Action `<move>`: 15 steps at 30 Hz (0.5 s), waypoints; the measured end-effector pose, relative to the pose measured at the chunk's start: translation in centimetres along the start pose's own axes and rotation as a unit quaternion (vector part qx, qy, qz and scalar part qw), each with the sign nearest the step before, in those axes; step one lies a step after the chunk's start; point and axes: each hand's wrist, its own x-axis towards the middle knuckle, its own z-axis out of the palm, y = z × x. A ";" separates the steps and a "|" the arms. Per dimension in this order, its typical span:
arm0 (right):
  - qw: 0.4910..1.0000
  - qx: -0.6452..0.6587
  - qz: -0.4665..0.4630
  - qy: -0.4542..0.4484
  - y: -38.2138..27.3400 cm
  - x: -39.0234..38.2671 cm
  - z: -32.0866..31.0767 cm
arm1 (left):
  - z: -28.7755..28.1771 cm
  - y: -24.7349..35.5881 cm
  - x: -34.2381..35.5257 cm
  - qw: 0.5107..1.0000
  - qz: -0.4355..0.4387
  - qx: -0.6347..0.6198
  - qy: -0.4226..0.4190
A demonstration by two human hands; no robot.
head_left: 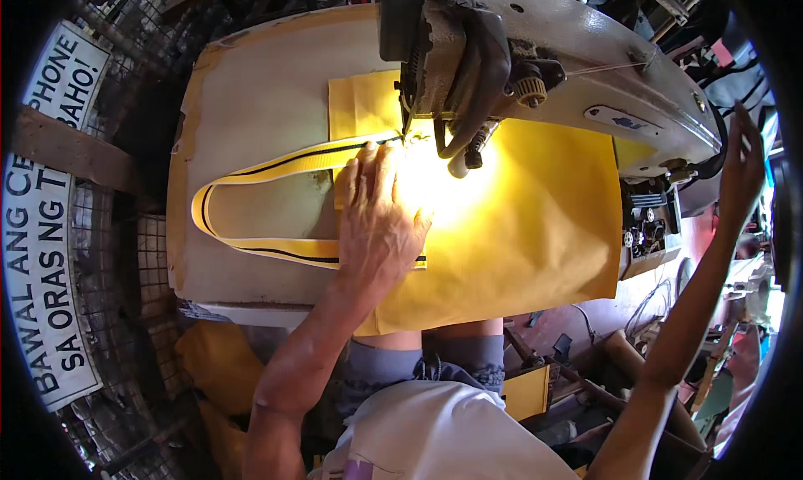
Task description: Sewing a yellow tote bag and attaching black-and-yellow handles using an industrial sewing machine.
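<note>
A yellow fabric panel (535, 229) lies under the head of a sewing machine (577, 53), brightly lit around the needle. My left hand (381, 204) rests flat on it, fingers stretched toward the needle area and thumb apart. Beneath those fingers runs a yellow strap (268, 164) with a dark stripe and pale edges. It loops out to the left, and its lower end comes back under my wrist. My right hand (741, 166) is raised beside the machine's right end, by the dark handwheel (713, 137), fingers extended upward. Whether it touches the wheel is unclear. Glare hides the stitching spot.
The pale worktable (251, 87) has worn, taped edges. Left of it stand a wire mesh (155, 258) and white signs (50, 287). A small open tray of bobbins and metal parts (648, 229) sits at the right. Yellow cloth (217, 363) hangs below the table's left side.
</note>
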 end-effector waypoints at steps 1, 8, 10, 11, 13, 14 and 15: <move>0.999 -0.016 -0.001 -0.046 1.8 2.4 1.3 | 0.0 0.1 0.0 1.000 -0.016 0.005 -0.005; 0.958 -0.027 -0.105 -0.265 14.5 9.0 10.7 | -0.2 -0.2 0.1 0.999 0.000 0.042 -0.031; 0.950 -0.059 -0.215 -0.218 17.0 9.0 11.2 | -0.1 -0.3 0.0 0.999 -0.003 0.034 -0.028; 0.934 -0.090 -0.258 -0.228 17.7 9.2 10.8 | 0.0 -0.2 0.0 0.999 -0.022 0.023 -0.035; 0.917 -0.118 -0.299 -0.236 17.8 8.8 9.6 | 0.2 -0.1 0.0 0.999 -0.023 0.029 -0.030; 0.917 -0.112 -0.237 -0.302 17.3 8.5 8.9 | 0.3 -0.1 0.1 0.999 -0.036 0.031 -0.026; 0.920 -0.071 -0.220 -0.315 16.6 7.6 8.2 | 0.4 -0.1 0.2 0.998 -0.036 0.032 -0.030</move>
